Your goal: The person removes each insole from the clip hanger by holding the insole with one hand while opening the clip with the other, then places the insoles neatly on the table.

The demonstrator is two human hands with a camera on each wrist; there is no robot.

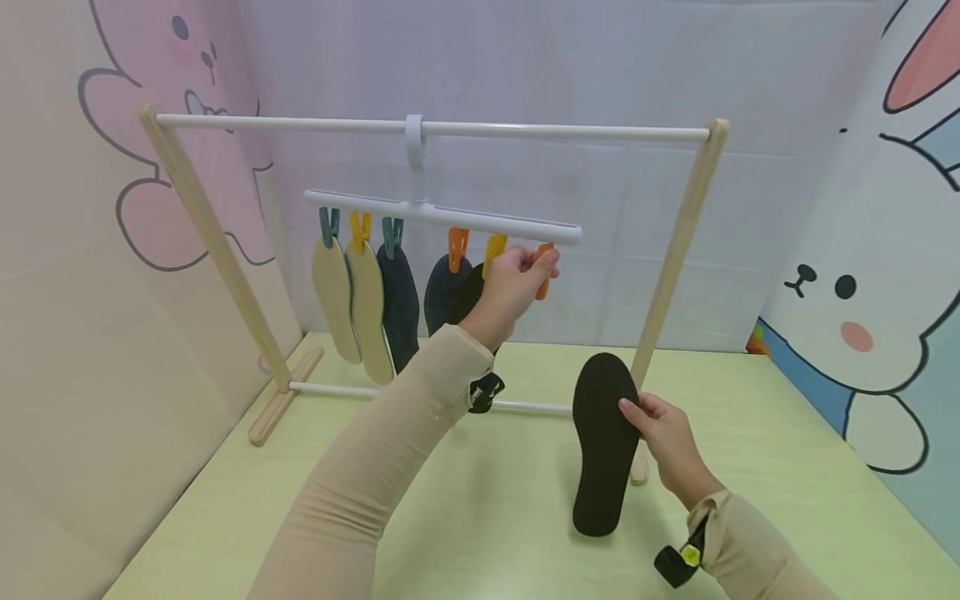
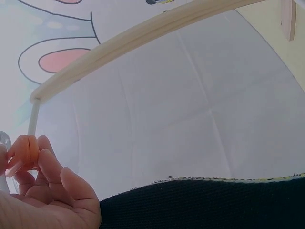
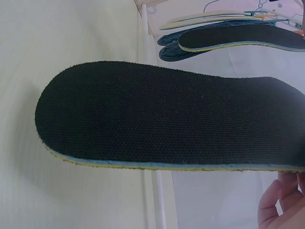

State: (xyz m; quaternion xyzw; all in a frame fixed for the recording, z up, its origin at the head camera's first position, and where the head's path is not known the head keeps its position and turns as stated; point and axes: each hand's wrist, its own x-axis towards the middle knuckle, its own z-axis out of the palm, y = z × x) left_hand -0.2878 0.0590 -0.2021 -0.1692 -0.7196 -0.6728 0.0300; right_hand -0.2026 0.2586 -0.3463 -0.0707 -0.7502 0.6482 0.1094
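Note:
My left hand point(image 1: 510, 287) pinches an orange clothespin point(image 1: 543, 285) at the right end of a white hanger point(image 1: 495, 222). The left wrist view shows that clothespin point(image 2: 31, 149) between thumb and fingers. My right hand point(image 1: 670, 442) holds a black insole point(image 1: 600, 450) near its upper right edge, upright and lower than the hanger. Seen close in the right wrist view, the insole point(image 3: 167, 119) has a blue and yellow edge. Beside my left hand another black insole point(image 1: 468, 297) hangs from a yellow clothespin point(image 1: 495, 250), partly hidden by the hand and forearm.
A wooden rack with a white top rail point(image 1: 562, 132) carries the hanger. Left of my hand hang two beige insoles point(image 1: 332, 300) and two dark blue ones point(image 1: 397, 304), each from a clothespin. The rack's right post point(image 1: 678, 242) stands behind the held insole, on a pale yellow-green table point(image 1: 780, 467).

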